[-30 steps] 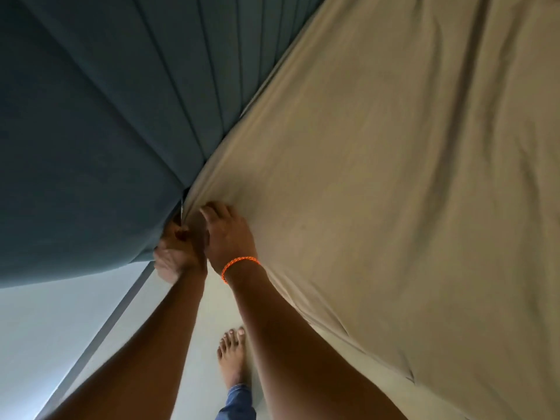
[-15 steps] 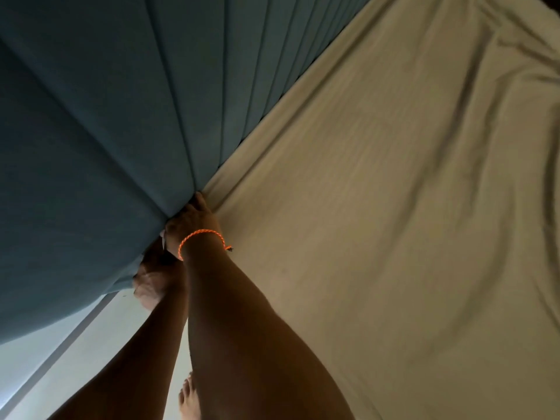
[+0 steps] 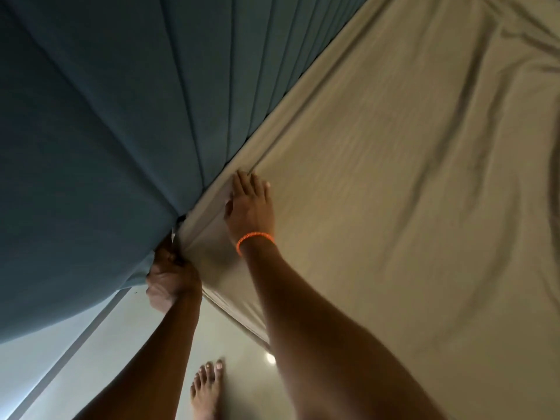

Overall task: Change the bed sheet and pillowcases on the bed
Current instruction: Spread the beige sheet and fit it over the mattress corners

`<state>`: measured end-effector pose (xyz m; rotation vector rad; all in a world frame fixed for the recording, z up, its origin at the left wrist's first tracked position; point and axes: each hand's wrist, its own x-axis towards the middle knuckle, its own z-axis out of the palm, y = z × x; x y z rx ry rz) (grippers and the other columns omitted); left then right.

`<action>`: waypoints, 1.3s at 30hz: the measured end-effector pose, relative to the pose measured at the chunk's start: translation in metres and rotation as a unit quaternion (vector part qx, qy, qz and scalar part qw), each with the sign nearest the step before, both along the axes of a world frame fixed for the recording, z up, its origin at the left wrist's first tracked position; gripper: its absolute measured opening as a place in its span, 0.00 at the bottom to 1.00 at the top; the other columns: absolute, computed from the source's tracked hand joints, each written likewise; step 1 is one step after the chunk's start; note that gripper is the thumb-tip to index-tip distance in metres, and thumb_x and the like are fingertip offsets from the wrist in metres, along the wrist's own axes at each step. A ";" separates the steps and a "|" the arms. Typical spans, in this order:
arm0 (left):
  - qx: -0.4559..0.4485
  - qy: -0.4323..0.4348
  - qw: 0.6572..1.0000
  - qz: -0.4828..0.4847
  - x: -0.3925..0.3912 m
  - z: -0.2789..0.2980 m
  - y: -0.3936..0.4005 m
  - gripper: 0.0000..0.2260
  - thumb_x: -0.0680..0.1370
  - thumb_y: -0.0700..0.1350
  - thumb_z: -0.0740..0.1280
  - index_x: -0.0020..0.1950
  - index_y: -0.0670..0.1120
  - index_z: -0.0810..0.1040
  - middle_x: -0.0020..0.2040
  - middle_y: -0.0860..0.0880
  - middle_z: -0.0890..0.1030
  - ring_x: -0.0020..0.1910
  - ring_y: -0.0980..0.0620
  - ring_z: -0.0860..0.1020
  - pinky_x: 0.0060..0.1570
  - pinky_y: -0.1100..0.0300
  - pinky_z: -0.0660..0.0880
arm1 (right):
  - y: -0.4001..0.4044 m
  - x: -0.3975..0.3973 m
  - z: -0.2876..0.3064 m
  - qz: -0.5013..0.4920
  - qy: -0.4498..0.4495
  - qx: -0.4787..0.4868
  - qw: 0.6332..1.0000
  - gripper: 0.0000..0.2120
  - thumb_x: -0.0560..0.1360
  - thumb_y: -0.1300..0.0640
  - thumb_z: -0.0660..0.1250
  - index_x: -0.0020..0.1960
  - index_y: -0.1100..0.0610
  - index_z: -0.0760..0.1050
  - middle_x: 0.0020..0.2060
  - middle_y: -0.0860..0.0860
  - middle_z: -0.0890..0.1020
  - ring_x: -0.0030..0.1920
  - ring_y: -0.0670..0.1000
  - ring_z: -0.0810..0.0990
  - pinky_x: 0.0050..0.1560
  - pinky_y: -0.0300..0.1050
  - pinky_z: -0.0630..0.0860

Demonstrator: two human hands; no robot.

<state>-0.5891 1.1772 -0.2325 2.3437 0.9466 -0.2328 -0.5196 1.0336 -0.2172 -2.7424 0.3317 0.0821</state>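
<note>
Since the earlier frame the right hand (image 3: 250,204) has slid out of the corner gap and now lies flat on the sheet (image 3: 378,207), fingers straight and together, pressing beside the fold along the headboard (image 3: 106,131); the left hand (image 3: 169,275) has stayed low at the mattress corner, fingers curled round the sheet's edge where it turns under. That beige sheet covers the whole mattress, fairly smooth near the hands, rumpled toward the far right; no pillowcases are in view. It looks thin, soft and light, with a slight sheen, so it will likely slip and crease rather than hold a shape; a flat palm can smooth it, but pulling it taut calls for a bunched fistful at the hem or corner, not a fingertip pinch. The step in hand appears to be tucking this corner. A bare foot (image 3: 207,389) stands on the pale floor (image 3: 121,359) beside the bed; an orange band (image 3: 254,239) circles the right wrist.
</note>
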 end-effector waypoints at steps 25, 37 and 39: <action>0.047 -0.001 0.999 0.014 -0.004 0.037 -0.039 0.08 0.83 0.37 0.59 0.62 0.41 0.71 0.58 0.34 0.80 0.52 0.30 0.80 0.50 0.41 0.75 | -0.009 0.052 -0.030 -0.088 -0.194 0.216 0.953 0.15 0.75 0.66 0.63 0.58 0.61 0.83 0.60 0.55 0.83 0.62 0.56 0.80 0.64 0.46 0.77; -0.023 -0.241 0.905 -0.349 0.171 0.040 -0.264 0.21 0.78 0.37 0.62 0.73 0.41 0.74 0.70 0.41 0.77 0.68 0.39 0.74 0.65 0.45 0.72 | -0.235 0.148 0.003 -0.060 -0.141 0.124 0.980 0.22 0.73 0.56 0.57 0.61 0.61 0.81 0.59 0.59 0.82 0.58 0.62 0.80 0.61 0.51 0.76; 0.023 -0.213 0.888 -0.408 0.225 0.015 -0.299 0.24 0.80 0.43 0.59 0.77 0.41 0.70 0.75 0.40 0.73 0.72 0.39 0.72 0.70 0.44 0.69 | -0.281 0.179 -0.007 0.007 -0.120 0.042 0.992 0.32 0.73 0.48 0.54 0.71 0.62 0.75 0.68 0.61 0.77 0.68 0.63 0.75 0.70 0.53 0.71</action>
